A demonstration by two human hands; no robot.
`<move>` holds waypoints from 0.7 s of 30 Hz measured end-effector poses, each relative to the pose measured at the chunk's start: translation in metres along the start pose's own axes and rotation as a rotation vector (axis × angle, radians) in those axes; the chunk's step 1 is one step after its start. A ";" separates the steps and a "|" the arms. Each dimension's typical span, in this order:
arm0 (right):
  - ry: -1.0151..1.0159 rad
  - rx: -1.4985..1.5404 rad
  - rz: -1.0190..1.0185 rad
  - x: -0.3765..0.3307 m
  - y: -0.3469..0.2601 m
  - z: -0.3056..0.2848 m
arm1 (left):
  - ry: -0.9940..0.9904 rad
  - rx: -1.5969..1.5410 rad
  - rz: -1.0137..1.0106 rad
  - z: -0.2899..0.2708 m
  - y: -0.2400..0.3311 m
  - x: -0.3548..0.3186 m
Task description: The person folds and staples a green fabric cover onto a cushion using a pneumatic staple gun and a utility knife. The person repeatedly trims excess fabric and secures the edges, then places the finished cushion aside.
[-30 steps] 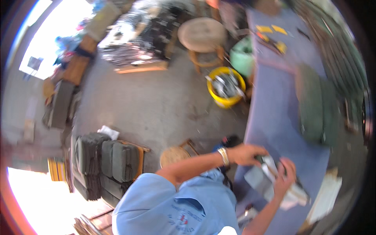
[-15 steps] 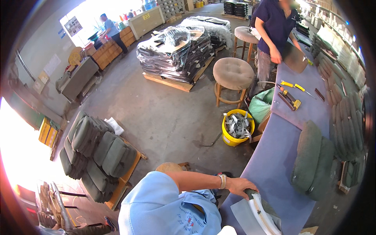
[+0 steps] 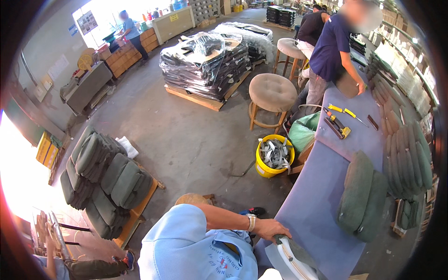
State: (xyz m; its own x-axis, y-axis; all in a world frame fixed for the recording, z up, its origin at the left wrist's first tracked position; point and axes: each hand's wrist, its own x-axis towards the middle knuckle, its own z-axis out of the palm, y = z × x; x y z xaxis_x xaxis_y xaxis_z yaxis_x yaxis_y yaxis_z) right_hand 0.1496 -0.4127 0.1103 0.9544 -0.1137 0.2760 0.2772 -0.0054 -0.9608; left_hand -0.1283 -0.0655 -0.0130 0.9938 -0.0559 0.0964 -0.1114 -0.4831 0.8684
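Observation:
My left hand (image 3: 272, 228), with a watch on its wrist, reaches across from the left to the near end of the blue-covered bench. Its fingers are closed over the upper end of a grey-green cushion piece (image 3: 298, 250). A white side with a thin beige strip along it faces me, and a pale flat sheet (image 3: 274, 257) sticks out beside it. The piece's lower end runs towards the bottom rim of the picture. My right hand is out of sight. Two dark green cushions (image 3: 351, 195) lie side by side farther along the bench (image 3: 305, 179).
A yellow-handled screwdriver (image 3: 350, 113) and a staple gun (image 3: 343, 132) lie on the bench. Beside it stand a yellow bucket (image 3: 262, 171) of scraps and a padded stool (image 3: 273, 93). A co-worker (image 3: 332, 49) stands at the far end. Stacked cushions (image 3: 95, 156) sit on a pallet at left.
The view has shifted slightly, moving most things a little left. The co-worker's arm now reaches farther over the bench, and another person shows behind. My left hand keeps its grip on the cushion piece.

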 end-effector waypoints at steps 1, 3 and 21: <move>0.007 0.036 0.009 0.001 -0.003 -0.002 | 0.011 -0.045 0.010 0.004 0.001 -0.003; 0.028 0.119 0.023 0.004 -0.009 -0.010 | 0.040 -0.089 0.024 0.015 0.001 -0.007; 0.169 -0.087 -0.097 -0.026 -0.024 -0.040 | -0.195 -0.069 -0.179 0.036 -0.025 -0.011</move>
State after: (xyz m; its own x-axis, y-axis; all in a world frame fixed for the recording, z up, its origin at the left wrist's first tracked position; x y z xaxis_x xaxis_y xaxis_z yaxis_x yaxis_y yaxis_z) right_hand 0.1134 -0.4498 0.1250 0.8895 -0.2733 0.3662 0.3494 -0.1096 -0.9305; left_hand -0.1364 -0.0840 -0.0534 0.9777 -0.1455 -0.1515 0.0732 -0.4398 0.8951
